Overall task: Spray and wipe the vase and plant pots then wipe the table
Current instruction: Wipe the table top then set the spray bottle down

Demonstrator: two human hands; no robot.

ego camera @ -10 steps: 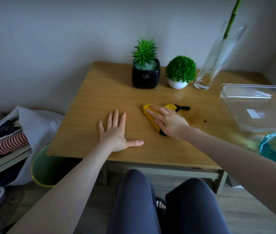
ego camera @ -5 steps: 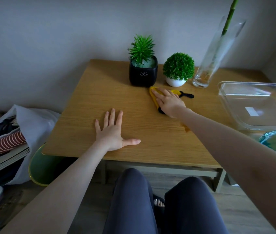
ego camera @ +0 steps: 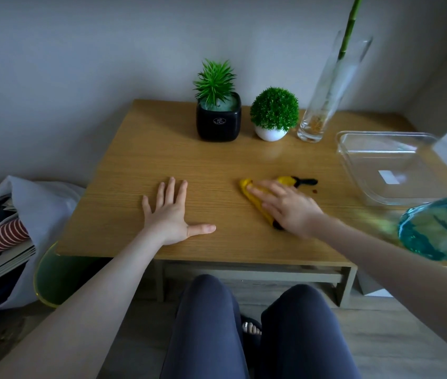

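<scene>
Pressing flat on the yellow cloth [ego camera: 256, 199], the right hand [ego camera: 288, 207] keeps its fingers straight and the cloth against the wooden table [ego camera: 140, 165]. The left hand [ego camera: 172, 214] lies open, palm down, left of the cloth, holding nothing. Behind the cloth, at the table's far edge, stand the black pot [ego camera: 218, 123], the white pot [ego camera: 270, 134] and the glass vase [ego camera: 323, 105] in a row. A clear tray [ego camera: 353, 160] sits right of the cloth.
</scene>
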